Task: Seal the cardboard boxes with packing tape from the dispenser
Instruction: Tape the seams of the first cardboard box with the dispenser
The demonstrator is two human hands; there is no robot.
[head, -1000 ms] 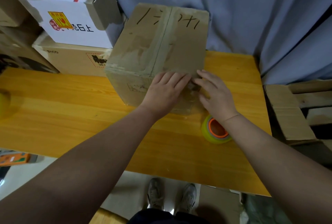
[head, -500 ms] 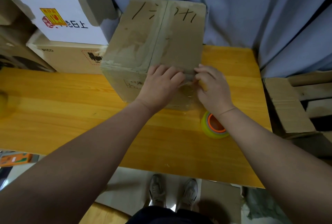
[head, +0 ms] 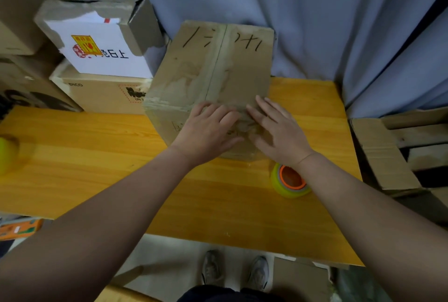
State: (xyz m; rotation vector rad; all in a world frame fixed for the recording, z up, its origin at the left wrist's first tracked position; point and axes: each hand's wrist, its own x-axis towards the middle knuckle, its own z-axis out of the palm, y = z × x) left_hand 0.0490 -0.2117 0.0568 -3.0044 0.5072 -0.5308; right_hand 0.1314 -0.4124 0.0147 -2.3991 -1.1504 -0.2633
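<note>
The cardboard box [head: 211, 78] stands at the back middle of the table [head: 97, 161], its top flaps closed so that nothing inside shows. A glossy strip of clear tape [head: 216, 71] runs along the centre seam between black hand-written marks and folds down over the near edge, where it looks crinkled.

The left hand [head: 206, 132] and right hand [head: 278, 136] lie side by side on the box's near face at that edge. The fingers [head: 266, 110] of both are straight and spread flat against the cardboard and tape, pressing on it and gripping nothing.

Just in front of the box's near right corner, partly under the right wrist, a yellow-green tape roll [head: 289, 181] with an orange core lies flat on the table.

Left of the box, touching or nearly touching it, a tan carton [head: 101, 93] sits on the table with a white-labelled box [head: 104, 44] stacked on top. One corner flap of that upper box is lifted, but its contents cannot be seen. More brown cartons [head: 21, 22] are piled further left.

The table is orange-yellow wood. A blurred yellow-green object [head: 6, 153] sits at its far left edge.

A blue-grey curtain [head: 315, 22] hangs behind, flat cardboard pieces [head: 383, 153] lie to the right, and the person's shoes [head: 211, 267] stand on the pale floor below.
</note>
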